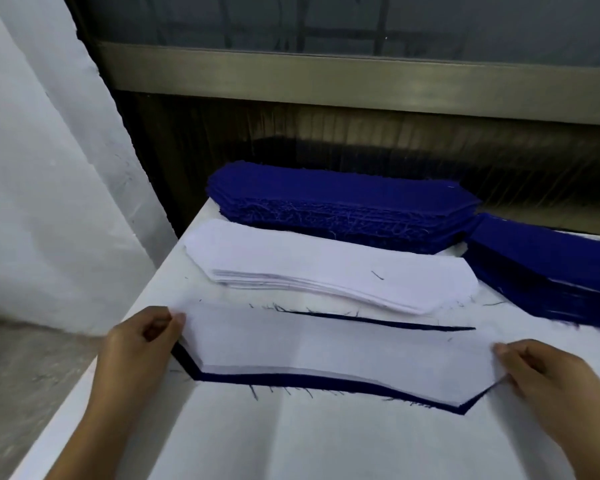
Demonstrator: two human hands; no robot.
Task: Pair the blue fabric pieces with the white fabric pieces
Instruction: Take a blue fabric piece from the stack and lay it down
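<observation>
Left hand [136, 344] and right hand [551, 382] pinch the long white piece [326, 344], laid over a blue piece [291, 379].

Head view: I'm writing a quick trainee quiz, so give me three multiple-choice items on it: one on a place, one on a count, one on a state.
1. Where is the white stack? A on the floor; B between the far blue stack and the front white piece; C atop a blue stack.
2. How many blue stacks show? A one; B two; C four.
3. How is the front white piece? A rolled up; B untouched; C pinched at both ends.
B, it lies between them; B, the far one and the right blue stack; C, the left hand and right hand pinch its ends.
</observation>
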